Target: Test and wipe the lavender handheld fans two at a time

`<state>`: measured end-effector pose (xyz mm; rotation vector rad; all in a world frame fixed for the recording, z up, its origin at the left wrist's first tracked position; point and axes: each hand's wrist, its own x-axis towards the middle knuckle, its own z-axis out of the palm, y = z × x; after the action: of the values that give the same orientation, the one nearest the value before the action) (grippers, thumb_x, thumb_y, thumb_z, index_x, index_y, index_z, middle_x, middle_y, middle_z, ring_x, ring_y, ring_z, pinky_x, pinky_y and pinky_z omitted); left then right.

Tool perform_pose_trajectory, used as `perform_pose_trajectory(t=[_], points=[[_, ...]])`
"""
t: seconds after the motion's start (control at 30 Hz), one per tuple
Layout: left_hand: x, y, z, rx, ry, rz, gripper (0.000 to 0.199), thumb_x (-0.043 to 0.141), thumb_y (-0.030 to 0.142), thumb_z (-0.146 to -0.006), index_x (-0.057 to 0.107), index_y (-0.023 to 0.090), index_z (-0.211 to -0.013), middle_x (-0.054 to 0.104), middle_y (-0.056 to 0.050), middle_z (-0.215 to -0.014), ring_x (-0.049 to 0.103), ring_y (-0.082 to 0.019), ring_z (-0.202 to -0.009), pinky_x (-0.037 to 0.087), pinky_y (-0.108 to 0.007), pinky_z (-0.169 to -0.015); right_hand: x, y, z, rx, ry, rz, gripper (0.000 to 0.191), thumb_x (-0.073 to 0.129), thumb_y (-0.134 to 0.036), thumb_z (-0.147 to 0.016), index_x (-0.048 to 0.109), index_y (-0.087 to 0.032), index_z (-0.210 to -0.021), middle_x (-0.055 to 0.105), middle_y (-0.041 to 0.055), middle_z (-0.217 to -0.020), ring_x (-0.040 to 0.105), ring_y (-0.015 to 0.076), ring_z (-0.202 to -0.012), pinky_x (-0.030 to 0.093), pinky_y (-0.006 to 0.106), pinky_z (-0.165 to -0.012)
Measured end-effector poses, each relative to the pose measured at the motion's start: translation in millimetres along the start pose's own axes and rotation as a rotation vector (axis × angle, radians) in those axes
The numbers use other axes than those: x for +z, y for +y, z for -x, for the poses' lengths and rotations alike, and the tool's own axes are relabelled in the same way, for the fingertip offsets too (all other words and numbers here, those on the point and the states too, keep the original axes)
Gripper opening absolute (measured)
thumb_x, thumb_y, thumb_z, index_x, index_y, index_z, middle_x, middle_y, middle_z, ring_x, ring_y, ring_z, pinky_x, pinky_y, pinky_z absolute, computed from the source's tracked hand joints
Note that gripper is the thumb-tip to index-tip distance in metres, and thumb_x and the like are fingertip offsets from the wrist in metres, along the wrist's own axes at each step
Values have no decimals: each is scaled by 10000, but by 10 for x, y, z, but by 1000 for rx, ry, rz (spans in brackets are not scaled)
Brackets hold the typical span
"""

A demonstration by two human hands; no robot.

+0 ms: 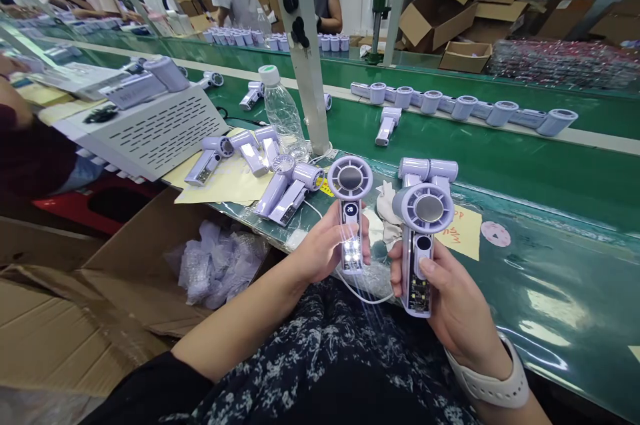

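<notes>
My left hand [323, 245] is wrapped round the handle of a lilac handheld fan [350, 178]. Its round display reads 20 and bright lights glow low on the handle. Another lilac fan [429, 208] is in my right hand [457, 285], the thumb on its button; its display is dark and circuit parts show in the handle. Both fans are upright, side by side and apart. Behind the right one, two more fans [427, 170] lie on the bench [530, 271], with a crumpled white cloth [389, 211] beside them.
Several fans [290, 188] lie left of my hands near a clear bottle [283, 111] and a metal post [305, 78]. A row of fans [465, 107] rests on the green conveyor [500, 165]. A carton [145, 265] with bubble wrap stands lower left. People work across the line.
</notes>
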<state>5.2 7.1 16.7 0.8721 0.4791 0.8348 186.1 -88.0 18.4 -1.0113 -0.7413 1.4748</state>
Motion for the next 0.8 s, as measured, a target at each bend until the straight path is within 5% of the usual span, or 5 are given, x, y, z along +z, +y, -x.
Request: perform_pose_trajectory(t=[0.4,0.63,0.8], points=[[-21,-5,32,-34,-78,120,466,771,354,-807,537,198,-1179,614,8,-900,668,-147,-678,586,-291,-597,14,-20,16,-18,-24,13,290,721,-485,-909,720,-218,-1023,685,57,-798,594,182,-642,508,295,-554],[6,-11,85,-39,-228,213,473,779,223,-797,561,194,-1215,601,10,-920,654,-125,-691,579,-263,-592,-63,2,32,-29,-87,9,281,742,-418,-914,720,-259,-1145,692,71,-1054,629,189,-786,566,294,-654],[56,1,104,7,-253,195,472,788,226,-806,558,198,-1217,603,7,-924,666,-127,-696,590,-266,-600,-117,38,26,-27,-99,34,251,721,-375,-944,710,-254,-1163,688,54,-935,625,189,-784,570,293,-688]])
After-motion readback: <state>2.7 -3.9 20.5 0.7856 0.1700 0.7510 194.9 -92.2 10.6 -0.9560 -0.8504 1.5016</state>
